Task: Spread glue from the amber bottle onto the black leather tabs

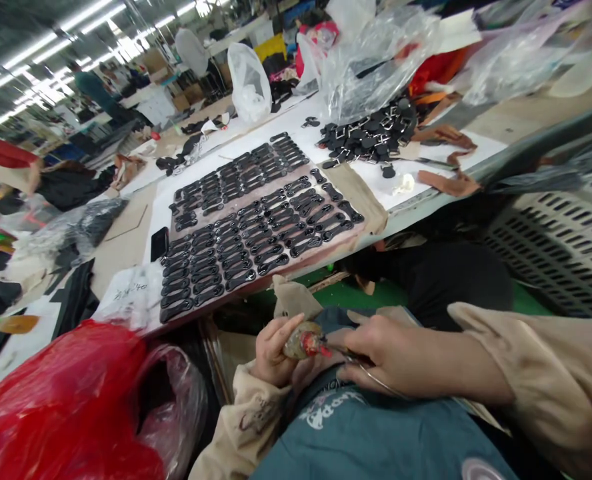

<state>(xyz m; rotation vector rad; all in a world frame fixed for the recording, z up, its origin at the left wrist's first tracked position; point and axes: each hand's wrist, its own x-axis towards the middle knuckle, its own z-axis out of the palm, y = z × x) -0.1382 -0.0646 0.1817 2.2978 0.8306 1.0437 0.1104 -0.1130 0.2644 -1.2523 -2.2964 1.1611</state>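
Close to my body, above the teal apron (376,433), my left hand (275,350) is wrapped round a small stained bottle (299,340) with a red tip pointing right. My right hand (376,353) is closed on a thin metal tool (371,377), whose end is near the bottle's red tip; whether they touch is too blurred to tell. On the table ahead, a board carries rows of glossy black strap pieces (241,233). A pile of black pieces with metal rings (373,133) lies behind it to the right.
A black phone (159,244) lies left of the rows. Red plastic bags (61,407) fill the lower left. Clear bags (376,60) and brown strips (449,183) lie at the right. A grey slotted crate (561,247) stands at the right. Other people are in the background.
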